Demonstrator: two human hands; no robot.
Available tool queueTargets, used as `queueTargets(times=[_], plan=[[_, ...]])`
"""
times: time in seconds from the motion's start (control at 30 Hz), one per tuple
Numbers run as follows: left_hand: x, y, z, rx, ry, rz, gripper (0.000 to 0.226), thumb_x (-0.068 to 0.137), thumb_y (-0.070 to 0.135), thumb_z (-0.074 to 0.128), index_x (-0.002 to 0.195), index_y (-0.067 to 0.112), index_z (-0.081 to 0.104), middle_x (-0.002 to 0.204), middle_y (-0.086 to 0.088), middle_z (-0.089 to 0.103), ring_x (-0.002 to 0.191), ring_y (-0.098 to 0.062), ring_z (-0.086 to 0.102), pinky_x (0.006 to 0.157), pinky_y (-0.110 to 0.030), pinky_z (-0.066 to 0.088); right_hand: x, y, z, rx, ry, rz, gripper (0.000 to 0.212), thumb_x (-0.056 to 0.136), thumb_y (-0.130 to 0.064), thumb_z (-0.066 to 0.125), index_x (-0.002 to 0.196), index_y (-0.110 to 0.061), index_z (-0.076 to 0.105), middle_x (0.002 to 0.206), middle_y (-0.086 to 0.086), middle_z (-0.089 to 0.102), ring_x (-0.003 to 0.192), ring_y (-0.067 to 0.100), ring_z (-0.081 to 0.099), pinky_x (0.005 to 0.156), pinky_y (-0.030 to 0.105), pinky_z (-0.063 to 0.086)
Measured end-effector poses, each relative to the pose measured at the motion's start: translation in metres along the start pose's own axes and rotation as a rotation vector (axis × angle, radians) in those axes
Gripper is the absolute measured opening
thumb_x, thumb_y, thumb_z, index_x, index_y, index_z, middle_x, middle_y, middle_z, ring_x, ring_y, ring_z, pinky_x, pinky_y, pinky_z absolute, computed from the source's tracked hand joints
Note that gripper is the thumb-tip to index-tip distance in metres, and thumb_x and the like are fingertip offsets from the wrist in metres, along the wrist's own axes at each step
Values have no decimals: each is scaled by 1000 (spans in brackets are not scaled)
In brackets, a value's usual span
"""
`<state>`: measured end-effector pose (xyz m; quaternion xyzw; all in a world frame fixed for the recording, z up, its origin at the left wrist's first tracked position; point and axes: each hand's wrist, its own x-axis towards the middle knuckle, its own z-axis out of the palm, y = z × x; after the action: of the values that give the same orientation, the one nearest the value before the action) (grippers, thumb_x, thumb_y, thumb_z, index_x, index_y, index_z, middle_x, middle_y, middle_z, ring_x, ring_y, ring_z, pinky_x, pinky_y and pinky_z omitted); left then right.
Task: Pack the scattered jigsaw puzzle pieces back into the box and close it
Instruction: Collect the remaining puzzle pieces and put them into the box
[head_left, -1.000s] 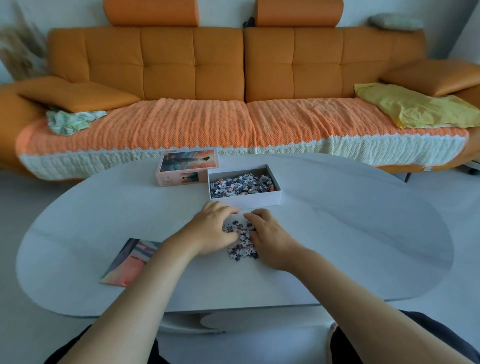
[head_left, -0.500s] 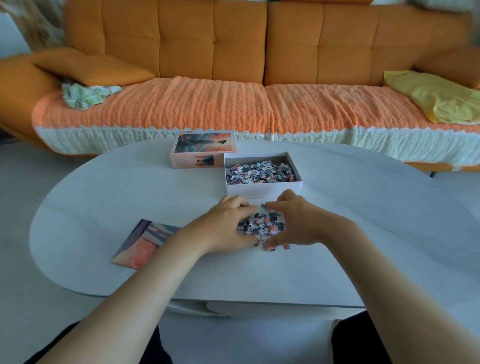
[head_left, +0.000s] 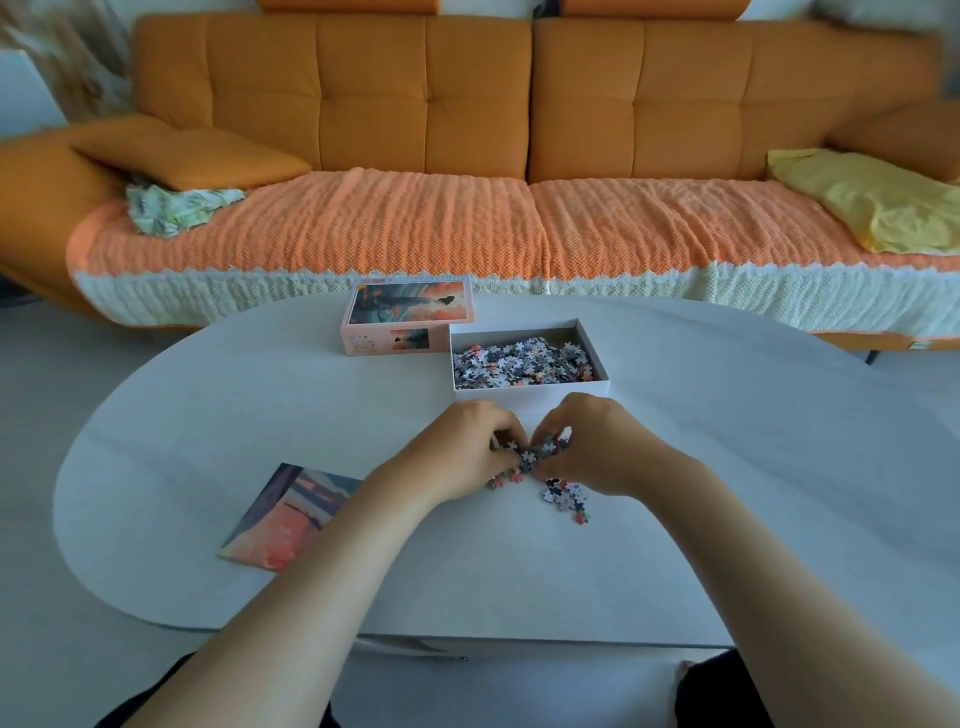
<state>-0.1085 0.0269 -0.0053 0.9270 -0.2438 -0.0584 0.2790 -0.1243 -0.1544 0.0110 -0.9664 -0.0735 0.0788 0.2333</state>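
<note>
A white open box (head_left: 530, 395) stands on the pale oval table, holding several mixed jigsaw pieces (head_left: 522, 364). Its pink picture lid (head_left: 408, 323) lies just left of it and behind. Just in front of the box, my left hand (head_left: 462, 454) and my right hand (head_left: 597, 447) are cupped toward each other around a small heap of pieces (head_left: 530, 457), fingers curled on them. A few loose pieces (head_left: 566, 496) lie on the table below my right hand.
A reference picture card (head_left: 288, 517) lies flat at the table's front left. The table (head_left: 753, 493) has a curved edge all round. An orange sofa (head_left: 467, 130) with a knitted cover stands behind it, with a yellow cloth (head_left: 872, 202) at the right.
Both hands have drawn closer together and gathered the pieces into a tighter heap between them, lifting part of it. A few pieces have been left behind near the right hand.
</note>
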Motion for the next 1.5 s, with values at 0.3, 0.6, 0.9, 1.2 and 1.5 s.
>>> queueTargets(times=[0.3, 0.6, 0.9, 1.2, 1.5], plan=[[3, -2, -12, -108, -25, -73, 11, 84, 18, 73, 88, 28, 72, 81, 15, 61, 71, 2, 57, 57, -9, 39, 5, -4, -6, 30, -71, 14, 30, 74, -25, 80, 103, -26, 73, 89, -11, 62, 75, 13, 64, 63, 25, 57], [28, 1, -37, -281, 282, -27, 13, 86, 17, 72, 88, 29, 70, 76, 18, 61, 63, 6, 54, 55, -7, 37, 32, -16, -35, 209, 297, -48, 24, 80, -4, 65, 92, -22, 75, 64, -6, 68, 54, 9, 67, 50, 13, 48], [59, -14, -24, -42, 313, 22, 29, 99, 11, 50, 118, 20, 70, 115, 0, 68, 102, -18, 62, 87, -34, 51, 64, -1, -13, -2, 295, -164, 28, 99, -13, 48, 120, -19, 66, 108, 6, 63, 93, 22, 56, 76, 26, 41], [37, -20, -18, 184, 298, 111, 21, 93, 26, 58, 108, 30, 72, 108, 8, 61, 105, -16, 53, 94, -37, 42, 51, 13, -13, -94, 280, -146, 34, 99, -25, 48, 130, -16, 56, 111, 6, 52, 101, 26, 52, 86, 41, 46], [14, -25, -17, 91, 243, 127, 31, 94, 24, 57, 124, 27, 65, 123, 12, 57, 120, -9, 47, 101, -32, 42, 21, 19, -20, -68, 328, -231, 24, 93, -12, 56, 111, -19, 71, 100, 0, 60, 90, 19, 60, 82, 31, 49]])
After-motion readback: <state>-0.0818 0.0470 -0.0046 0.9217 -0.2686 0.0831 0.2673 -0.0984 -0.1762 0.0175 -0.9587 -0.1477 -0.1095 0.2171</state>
